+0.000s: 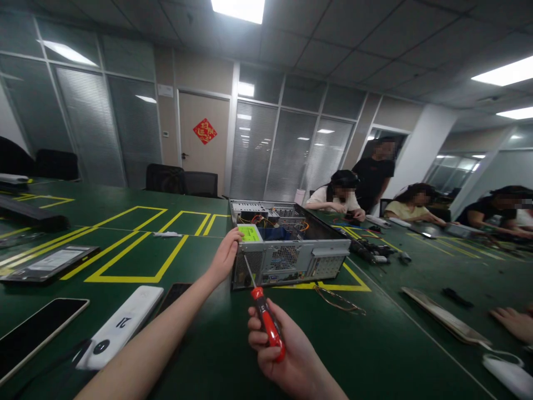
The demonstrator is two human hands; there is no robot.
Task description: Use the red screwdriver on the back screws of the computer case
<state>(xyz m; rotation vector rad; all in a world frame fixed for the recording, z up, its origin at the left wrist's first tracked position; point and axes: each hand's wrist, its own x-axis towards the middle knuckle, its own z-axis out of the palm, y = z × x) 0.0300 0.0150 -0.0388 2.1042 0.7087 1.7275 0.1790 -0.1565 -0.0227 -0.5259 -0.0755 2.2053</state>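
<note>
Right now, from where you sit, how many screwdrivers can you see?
1: the red-and-black screwdriver in the right hand, its shaft pointing at the open computer case. Others might be hidden behind the case or inside it.

Overexposed ceiling panels (238, 9) light the dim scene and reflect in the glass partition (287, 150). Wide-angle distortion stretches the edges; distant detail is soft.

An open-topped grey case (305, 262) lies on the table (220, 333), wires (306, 226) and a lime label (248, 234) showing. The red-and-black screwdriver (264, 309) slants up towards the case's perforated back (258, 262); I can't tell if it touches.
</note>
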